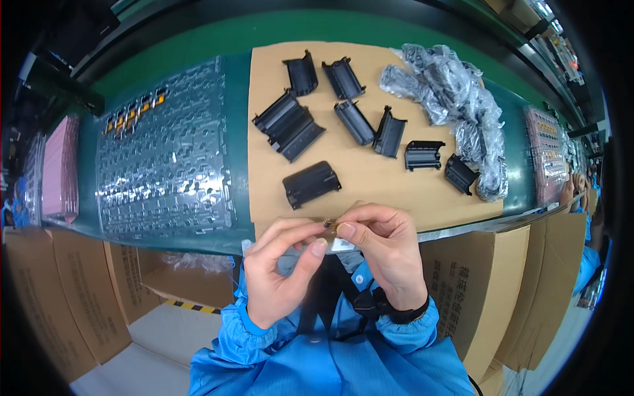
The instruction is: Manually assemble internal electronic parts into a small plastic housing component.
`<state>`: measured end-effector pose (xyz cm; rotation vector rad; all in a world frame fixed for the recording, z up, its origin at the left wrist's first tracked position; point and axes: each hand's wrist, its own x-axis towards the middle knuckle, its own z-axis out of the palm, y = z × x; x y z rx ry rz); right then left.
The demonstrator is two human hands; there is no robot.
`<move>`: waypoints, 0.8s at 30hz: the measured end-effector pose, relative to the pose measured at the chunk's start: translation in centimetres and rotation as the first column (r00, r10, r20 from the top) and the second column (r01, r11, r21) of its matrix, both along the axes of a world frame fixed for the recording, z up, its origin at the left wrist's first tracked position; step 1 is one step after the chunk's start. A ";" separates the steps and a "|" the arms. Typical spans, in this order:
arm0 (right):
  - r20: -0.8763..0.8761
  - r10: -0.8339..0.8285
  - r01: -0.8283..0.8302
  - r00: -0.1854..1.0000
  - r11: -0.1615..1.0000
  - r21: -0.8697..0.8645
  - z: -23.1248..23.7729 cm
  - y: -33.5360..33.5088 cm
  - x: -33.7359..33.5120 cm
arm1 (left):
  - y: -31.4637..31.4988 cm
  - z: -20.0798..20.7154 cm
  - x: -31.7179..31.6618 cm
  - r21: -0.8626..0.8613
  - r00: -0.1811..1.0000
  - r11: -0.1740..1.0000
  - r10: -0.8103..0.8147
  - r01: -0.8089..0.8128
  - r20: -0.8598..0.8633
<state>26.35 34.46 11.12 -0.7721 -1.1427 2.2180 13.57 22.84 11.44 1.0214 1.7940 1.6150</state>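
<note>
As the right hand (391,259) pinches a small brownish part (328,224) between thumb and forefinger, its long axis too tiny to read, the left hand's (272,280) fingers stand parted, forefinger nearest it; just beyond them, a black cover (312,185) lies crosswise on cardboard (370,191).

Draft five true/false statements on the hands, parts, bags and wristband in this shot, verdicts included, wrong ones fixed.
1. The right hand pinches a small brownish part. True.
2. Curved black plastic pieces lie on the flat tan cardboard sheet. True.
3. The crinkled clear plastic bags lie along the sheet's left edge. False: they lie on its right side.
4. The black wristband is on the left wrist. False: it is on the right wrist.
5. The left hand's thumb and index fingertips are pressed together. False: a gap shows between them.
</note>
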 end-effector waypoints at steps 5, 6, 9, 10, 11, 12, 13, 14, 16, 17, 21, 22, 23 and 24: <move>-0.062 -0.007 0.003 0.998 0.998 -0.065 0.0 -1.2 -1.6 | -0.8 -0.1 -0.3 0.016 1.000 1.000 0.024 -0.024 0.015; -0.064 -0.012 0.007 0.998 0.996 -0.084 0.0 -1.5 -1.8 | -0.9 -0.1 -0.4 0.010 0.999 0.999 0.031 -0.031 0.020; -0.061 -0.026 0.019 0.998 0.994 -0.108 -0.3 -2.2 -2.2 | -1.3 -0.3 -0.6 -0.010 0.997 0.998 0.056 -0.056 0.056; -0.060 -0.038 0.031 0.997 0.994 -0.107 -0.4 -2.5 -2.3 | -1.4 -0.5 -0.7 -0.006 0.996 0.998 0.066 -0.066 0.058; -0.057 -0.033 0.027 0.998 0.994 -0.110 -0.5 -2.7 -2.4 | -1.5 -0.6 -0.7 -0.001 0.995 0.997 0.075 -0.075 0.060; -0.055 -0.038 0.032 0.998 0.994 -0.106 -0.5 -2.9 -2.6 | -1.6 -0.7 -0.8 -0.005 0.995 0.997 0.080 -0.080 0.063; -0.054 -0.040 0.035 0.998 0.994 -0.102 -0.6 -3.0 -2.7 | -1.7 -0.8 -0.8 -0.001 0.993 0.995 0.097 -0.097 0.066; -0.053 -0.032 0.027 0.998 0.994 -0.105 -0.6 -3.1 -2.8 | -1.9 -0.9 -0.9 0.003 0.991 0.993 0.114 -0.115 0.069; -0.006 0.001 -0.002 1.000 0.992 -0.126 -0.4 -3.4 -3.1 | -2.5 -0.7 -1.0 -0.009 0.990 0.990 0.138 -0.138 0.028; -0.009 0.016 -0.017 1.000 0.991 -0.133 -0.2 -3.4 -3.1 | -2.9 -0.6 -1.1 -0.018 0.988 0.988 0.155 -0.155 -0.016; 0.030 0.368 -0.333 0.929 0.870 -0.365 -0.3 -2.9 -2.3 | -6.0 0.3 -2.6 0.043 0.884 0.986 0.162 -0.159 -0.438; -0.004 0.328 -0.308 0.945 0.884 -0.351 -0.6 -3.0 -1.8 | -7.6 -0.1 -3.1 -0.001 0.807 0.951 0.263 -0.310 -0.529; -0.040 0.289 -0.285 0.956 0.897 -0.337 -0.8 -3.0 -1.4 | -9.3 -0.6 -3.7 -0.028 0.705 0.888 0.345 -0.459 -0.620; -0.047 0.300 -0.298 0.953 0.894 -0.335 -0.7 -2.8 -1.1 | -11.3 -1.6 -4.7 -0.092 0.684 0.818 0.408 -0.569 -0.605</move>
